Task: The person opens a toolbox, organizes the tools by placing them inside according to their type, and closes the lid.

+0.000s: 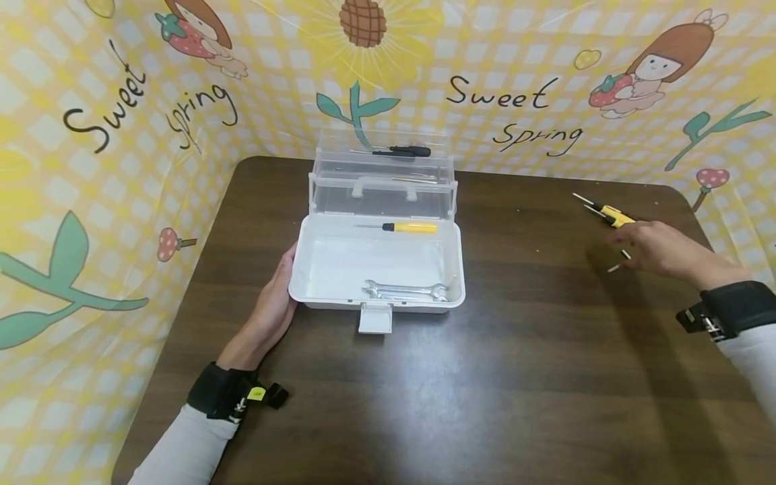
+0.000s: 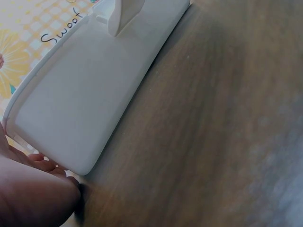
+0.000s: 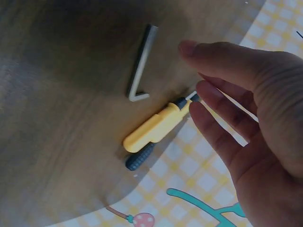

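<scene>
My left hand rests along the left side of an open white toolbox, its fingers against the end wall. Inside lie a yellow-handled screwdriver at the back and silver open-end wrenches along the front. Far to the right, my right hand hovers above the table, empty, with fingers and thumb apart. In the right wrist view an L-shaped hex key lies on the table near the thumb. Beside it is a yellow-handled screwdriver, overlapping a black-handled tool. My fingertips partly cover their far ends.
The clear lid section stands raised behind the toolbox, holding black-handled screwdrivers and thin metal pieces. A white latch hangs from the front. Patterned cloth borders the back and left of the brown wooden table.
</scene>
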`<state>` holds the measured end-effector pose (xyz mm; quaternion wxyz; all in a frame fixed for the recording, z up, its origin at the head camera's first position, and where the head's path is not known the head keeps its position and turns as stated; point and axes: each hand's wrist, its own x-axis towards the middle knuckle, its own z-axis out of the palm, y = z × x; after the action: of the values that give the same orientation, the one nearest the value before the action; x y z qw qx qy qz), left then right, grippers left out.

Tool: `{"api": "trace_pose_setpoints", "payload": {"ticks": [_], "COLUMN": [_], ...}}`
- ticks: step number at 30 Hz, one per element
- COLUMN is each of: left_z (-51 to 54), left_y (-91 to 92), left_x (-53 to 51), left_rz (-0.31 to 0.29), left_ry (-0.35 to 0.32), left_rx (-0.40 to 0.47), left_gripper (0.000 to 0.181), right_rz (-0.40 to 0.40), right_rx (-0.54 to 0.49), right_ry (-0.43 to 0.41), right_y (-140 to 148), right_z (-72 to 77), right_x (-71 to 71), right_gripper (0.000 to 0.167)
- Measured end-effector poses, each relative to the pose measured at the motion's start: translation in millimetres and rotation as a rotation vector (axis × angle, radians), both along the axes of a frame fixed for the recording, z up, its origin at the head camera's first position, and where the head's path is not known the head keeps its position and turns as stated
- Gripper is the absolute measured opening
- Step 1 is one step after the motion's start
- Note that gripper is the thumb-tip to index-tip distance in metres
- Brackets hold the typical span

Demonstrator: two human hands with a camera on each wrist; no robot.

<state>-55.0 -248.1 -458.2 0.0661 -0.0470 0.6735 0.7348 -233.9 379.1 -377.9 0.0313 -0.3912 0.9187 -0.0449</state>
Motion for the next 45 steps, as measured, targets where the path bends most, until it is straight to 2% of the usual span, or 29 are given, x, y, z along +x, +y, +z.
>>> {"api": "trace_pose_setpoints", "payload": {"ticks": [5,12,18,26,34,45], "left_z": [0.0,-0.4,-1.1,-0.5,0.0,-0.1], "left_y": [0.4,-0.2,0.3,0.6,-0.3,-0.3], "left_x": [0.2,-0.2,0.1,-0.3,0.5,0.0], "left_rz": [-0.002,-0.005,-0.002,0.004,0.003,0.004], "left_ry": [0.001,0.013,0.006,0.004,-0.004,-0.001], "left_rx": [0.002,-0.001,-0.003,0.003,0.001,0.005], "left_gripper": [0.071,0.071,0.070,0.071,0.071,0.071], "right_rz": [0.001,0.046,0.043,0.122,0.108,0.134], "right_rx": [-0.012,-0.053,-0.037,-0.061,-0.082,-0.111], "right_ry": [-0.005,0.069,0.049,0.097,0.115,0.172], "right_y": [0.8,0.2,0.1,2.4,3.9,15.6], "right_z": [-8.2,-16.8,-22.9,-33.0,-35.6,-40.9], "right_x": [2.6,4.4,4.9,2.4,4.3,4.3], "right_gripper": [0.050,0.052,0.050,0.050,0.046,0.041]}}
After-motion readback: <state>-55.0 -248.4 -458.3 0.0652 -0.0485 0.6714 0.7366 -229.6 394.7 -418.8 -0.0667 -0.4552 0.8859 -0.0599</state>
